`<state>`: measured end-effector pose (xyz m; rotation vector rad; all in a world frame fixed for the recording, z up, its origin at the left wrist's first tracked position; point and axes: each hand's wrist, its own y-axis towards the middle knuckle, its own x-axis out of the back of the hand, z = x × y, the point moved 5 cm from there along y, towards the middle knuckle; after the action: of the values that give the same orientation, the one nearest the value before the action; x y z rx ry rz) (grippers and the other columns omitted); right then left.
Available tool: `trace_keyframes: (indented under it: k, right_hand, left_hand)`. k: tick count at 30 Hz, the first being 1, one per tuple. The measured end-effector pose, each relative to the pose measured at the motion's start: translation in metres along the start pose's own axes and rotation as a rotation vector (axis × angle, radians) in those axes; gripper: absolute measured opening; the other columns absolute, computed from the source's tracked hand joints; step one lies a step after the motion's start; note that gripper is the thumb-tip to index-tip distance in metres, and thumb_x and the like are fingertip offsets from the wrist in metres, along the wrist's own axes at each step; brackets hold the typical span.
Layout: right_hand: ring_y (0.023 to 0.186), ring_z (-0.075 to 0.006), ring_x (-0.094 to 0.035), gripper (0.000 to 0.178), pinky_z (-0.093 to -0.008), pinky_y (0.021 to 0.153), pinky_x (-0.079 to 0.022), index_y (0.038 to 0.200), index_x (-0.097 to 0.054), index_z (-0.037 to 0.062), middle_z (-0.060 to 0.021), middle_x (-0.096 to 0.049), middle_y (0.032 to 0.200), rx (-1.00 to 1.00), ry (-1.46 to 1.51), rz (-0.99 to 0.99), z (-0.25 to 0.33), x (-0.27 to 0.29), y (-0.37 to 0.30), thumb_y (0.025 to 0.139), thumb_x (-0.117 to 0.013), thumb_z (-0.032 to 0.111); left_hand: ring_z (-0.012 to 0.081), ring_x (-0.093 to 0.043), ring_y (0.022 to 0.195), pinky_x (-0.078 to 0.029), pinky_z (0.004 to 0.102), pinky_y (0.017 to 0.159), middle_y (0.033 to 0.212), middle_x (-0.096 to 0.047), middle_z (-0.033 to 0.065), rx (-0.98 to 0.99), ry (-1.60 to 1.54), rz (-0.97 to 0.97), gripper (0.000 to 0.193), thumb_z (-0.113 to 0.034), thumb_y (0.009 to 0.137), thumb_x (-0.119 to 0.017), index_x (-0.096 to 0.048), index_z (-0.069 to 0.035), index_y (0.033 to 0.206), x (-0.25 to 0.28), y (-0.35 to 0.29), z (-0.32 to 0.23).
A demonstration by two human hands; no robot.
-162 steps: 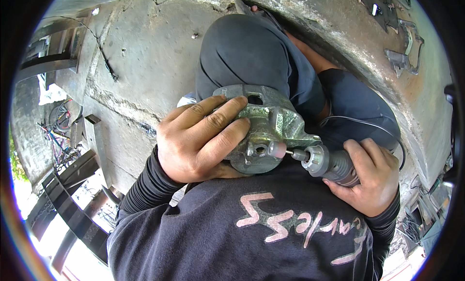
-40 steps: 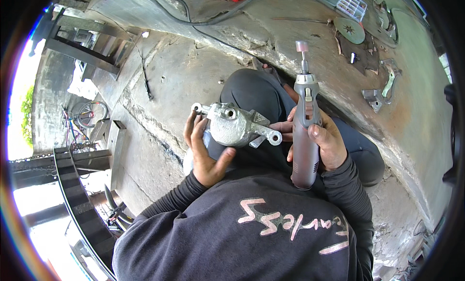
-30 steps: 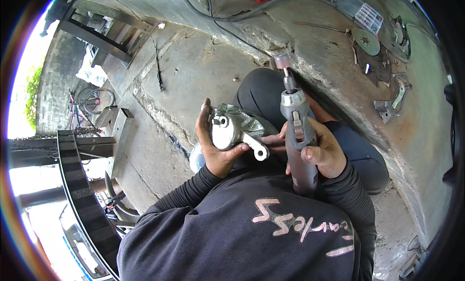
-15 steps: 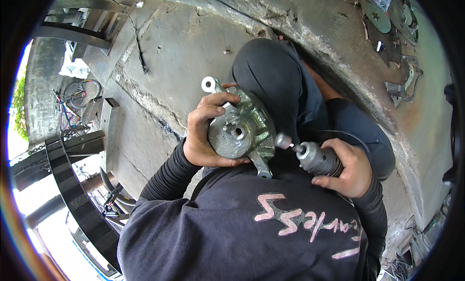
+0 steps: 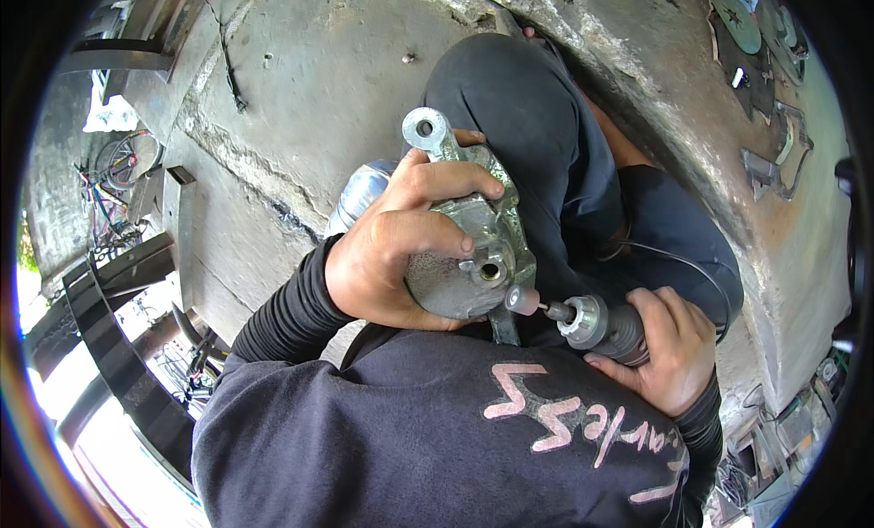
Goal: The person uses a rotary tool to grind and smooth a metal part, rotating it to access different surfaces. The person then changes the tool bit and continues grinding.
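My left hand (image 5: 387, 237) grips a round cast metal brake plate (image 5: 442, 287) with its fingers across the face. An arm with an eyelet sticks up from the far side of the plate, and a brass-lined hole shows near its middle. In my right hand (image 5: 674, 341) is a dark die grinder (image 5: 619, 332), held round its body. Its small pinkish grinding stone (image 5: 523, 299) sits at the plate's right lower edge. I cannot tell whether stone and metal touch. The far side of the plate is hidden.
My bent knee (image 5: 510, 100) rises just beyond the plate. A thin cable (image 5: 683, 253) loops by my right leg. Behind my left wrist stands a shiny silver object (image 5: 360, 196). Metal parts (image 5: 778, 155) lie at far right; steel beams (image 5: 127, 382) and a bicycle (image 5: 127, 164) are at left.
The brake plate has tilted and shifted slightly right, with my left fingers now further over its face. The grinder's stone has come from a gap up close to the plate's edge.
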<state>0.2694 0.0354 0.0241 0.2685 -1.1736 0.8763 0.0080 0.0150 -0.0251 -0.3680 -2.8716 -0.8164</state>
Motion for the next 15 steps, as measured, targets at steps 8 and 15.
trace_keyframes:
  k: [8,15]
  right_hand:
    - [0.079,-0.0381,-0.063,0.069,-0.0453,0.069,-0.05,0.112,-0.059,-0.0007,-0.0168,-0.06,0.094,-0.079,-0.022,0.065,0.008,0.0096,-0.0037,0.07,-0.082,0.048]
    - [0.078,-0.04,-0.063,0.067,-0.0469,0.069,-0.051,0.112,-0.058,-0.0006,-0.0181,-0.061,0.095,-0.117,-0.005,0.086,0.0099,0.0103,-0.0031,0.067,-0.083,0.043]
  left_hand:
    - [0.0399,-0.055,0.117,-0.033,0.0643,0.107,0.125,-0.052,0.0201,0.039,0.026,-0.006,0.075,-0.018,0.053,-0.095,-0.051,-0.014,0.114,-0.0021,0.0024,-0.0006]
    - [0.0391,-0.053,0.117,-0.032,0.0636,0.108,0.125,-0.053,0.0197,0.08,0.049,-0.012,0.072,-0.018,0.052,-0.094,-0.054,-0.013,0.111,-0.0054,0.0012,-0.0001]
